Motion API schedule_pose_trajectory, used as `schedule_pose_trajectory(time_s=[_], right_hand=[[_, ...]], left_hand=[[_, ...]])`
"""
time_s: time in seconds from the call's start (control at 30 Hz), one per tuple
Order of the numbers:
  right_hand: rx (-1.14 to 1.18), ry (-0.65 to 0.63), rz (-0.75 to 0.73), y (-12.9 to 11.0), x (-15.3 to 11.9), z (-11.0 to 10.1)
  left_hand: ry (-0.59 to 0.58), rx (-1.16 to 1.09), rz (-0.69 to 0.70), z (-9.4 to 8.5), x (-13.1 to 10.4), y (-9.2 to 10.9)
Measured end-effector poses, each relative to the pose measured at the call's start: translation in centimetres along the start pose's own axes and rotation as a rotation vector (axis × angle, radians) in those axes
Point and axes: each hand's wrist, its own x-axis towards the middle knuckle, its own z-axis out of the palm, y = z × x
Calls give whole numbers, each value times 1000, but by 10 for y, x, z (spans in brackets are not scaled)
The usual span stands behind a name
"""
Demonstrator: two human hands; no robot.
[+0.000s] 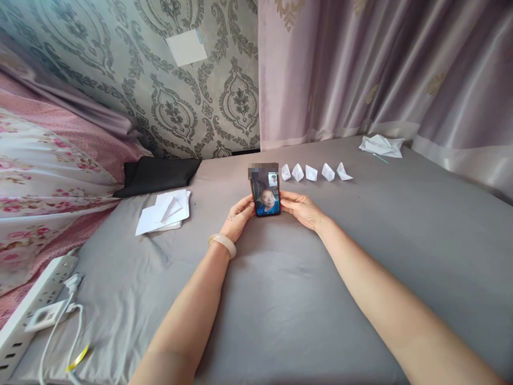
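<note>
A smartphone [266, 195] stands upright on the grey sheet, its lit screen facing me with a person in what looks like a video call. My left hand [239, 215] grips the phone's left edge, a pale bangle on that wrist. At the opposite edge, my right hand [301, 207] has its fingers closed against the phone's side. Just right of the phone, several folded white paper boats [311, 173] sit in a row. The fingertips behind the phone are partly hidden.
White paper sheets [170, 211] lie left, near a folded black cloth [160, 174]. More folded paper [381, 145] rests far right by the curtain [340, 69]. A power strip [44, 291] with plugged-in white cables occupies the near left corner. Patterned wall [176, 107] stands behind.
</note>
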Motion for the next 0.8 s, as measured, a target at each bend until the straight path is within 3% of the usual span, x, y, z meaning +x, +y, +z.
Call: schedule_pose_trajectory(time_s=[0.8], right_hand=[[-51, -57, -23, 3, 2, -5]], left_hand=[[33, -36, -13, 2, 1, 2]])
